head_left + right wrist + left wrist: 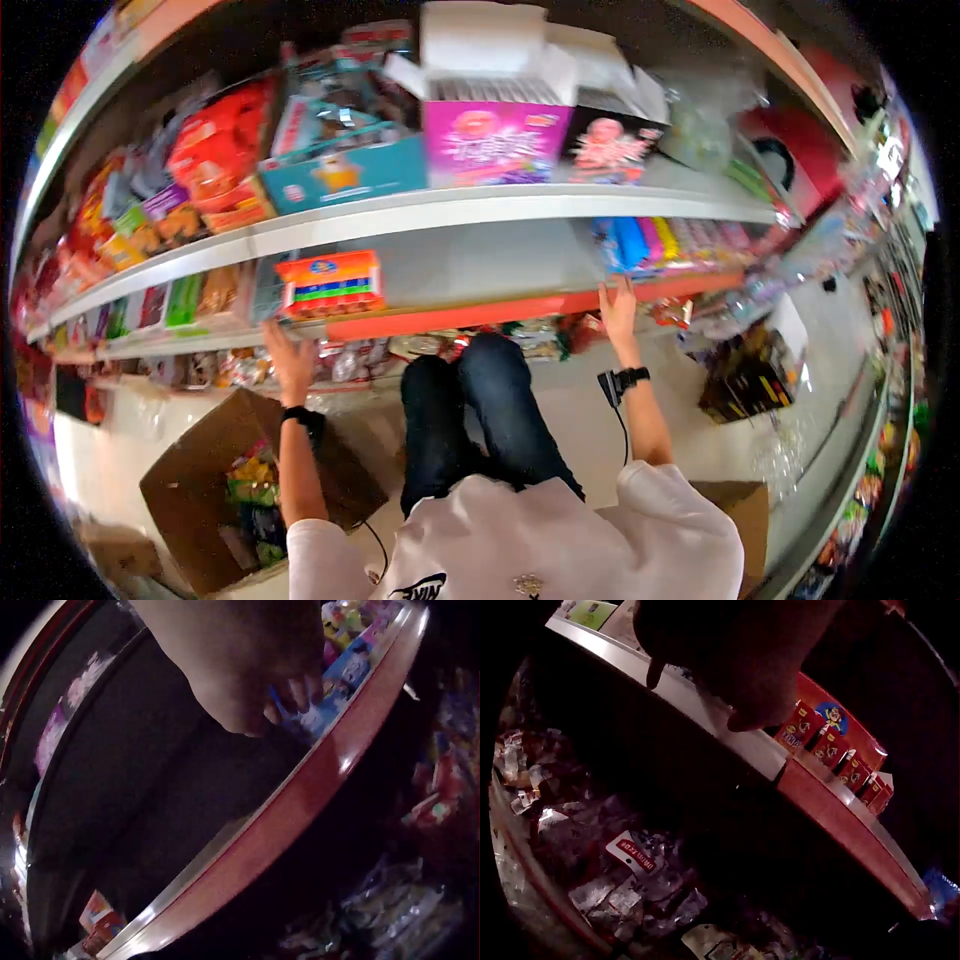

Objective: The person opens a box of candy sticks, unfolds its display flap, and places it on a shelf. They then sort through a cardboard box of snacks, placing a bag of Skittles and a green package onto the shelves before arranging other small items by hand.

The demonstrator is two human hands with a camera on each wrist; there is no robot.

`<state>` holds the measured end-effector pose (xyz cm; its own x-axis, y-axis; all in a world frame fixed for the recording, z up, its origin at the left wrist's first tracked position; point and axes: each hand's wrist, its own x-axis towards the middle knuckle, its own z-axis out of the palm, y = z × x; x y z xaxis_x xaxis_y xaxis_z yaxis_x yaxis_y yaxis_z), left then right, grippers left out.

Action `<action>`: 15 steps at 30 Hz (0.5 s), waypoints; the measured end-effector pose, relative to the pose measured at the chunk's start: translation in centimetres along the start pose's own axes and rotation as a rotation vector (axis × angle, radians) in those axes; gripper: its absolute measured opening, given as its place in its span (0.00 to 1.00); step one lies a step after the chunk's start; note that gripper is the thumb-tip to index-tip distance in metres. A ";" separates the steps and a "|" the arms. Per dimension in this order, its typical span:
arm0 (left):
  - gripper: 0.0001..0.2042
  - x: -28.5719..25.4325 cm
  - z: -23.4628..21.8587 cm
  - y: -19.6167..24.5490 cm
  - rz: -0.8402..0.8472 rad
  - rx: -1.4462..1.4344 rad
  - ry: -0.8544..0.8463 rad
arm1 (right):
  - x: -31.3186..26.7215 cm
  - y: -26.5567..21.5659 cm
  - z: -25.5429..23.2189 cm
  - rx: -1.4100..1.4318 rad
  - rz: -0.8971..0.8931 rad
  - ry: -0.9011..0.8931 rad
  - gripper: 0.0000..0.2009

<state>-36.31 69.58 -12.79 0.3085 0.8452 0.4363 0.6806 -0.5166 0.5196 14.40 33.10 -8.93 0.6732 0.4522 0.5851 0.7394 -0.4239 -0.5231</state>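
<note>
In the head view my left hand (290,362) is at the front edge of the middle shelf (480,265), beside an orange-red display box (332,285). In the left wrist view that hand (739,656) reaches over the white shelf edge with fingers spread, and the red box with its row of small packs (831,742) stands right by it. My right hand (619,315) is at the same shelf's edge further right. In the right wrist view its fingertips (298,694) lie against a blue printed display box (349,671), which holds colourful packs (672,240).
On the upper shelf stand a teal box (345,175), a purple carton (495,140) and a black carton (610,140), both with raised lids. A brown cardboard box (185,480) with bright packets sits on the floor at left. Another carton (750,385) is at right.
</note>
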 end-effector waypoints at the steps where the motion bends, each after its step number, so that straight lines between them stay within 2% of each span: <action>1: 0.39 0.2 0.1 0.0 -0.029 0.078 -0.031 | 0.5 1.5 -0.5 -0.038 0.002 0.044 0.11; 2: 0.39 0.4 0.2 -0.3 -0.061 0.164 -0.054 | 1.0 2.5 -0.8 -0.068 -0.002 0.084 0.11; 5: 0.38 0.6 0.5 -0.5 -0.042 0.185 -0.043 | 2.5 3.4 -0.7 -0.155 -0.013 0.081 0.12; 11: 0.39 0.6 0.2 -1.8 -0.003 0.195 -0.062 | 3.0 1.6 1.1 -0.262 0.183 0.160 0.07; 15: 0.39 0.6 1.1 -2.4 0.005 0.221 -0.034 | 2.7 1.0 2.2 -0.197 0.115 0.167 0.08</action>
<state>-37.00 71.43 -14.59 0.3316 0.8490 0.4115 0.8071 -0.4811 0.3423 17.00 35.66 -9.25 0.7292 0.2640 0.6313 0.6310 -0.6163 -0.4711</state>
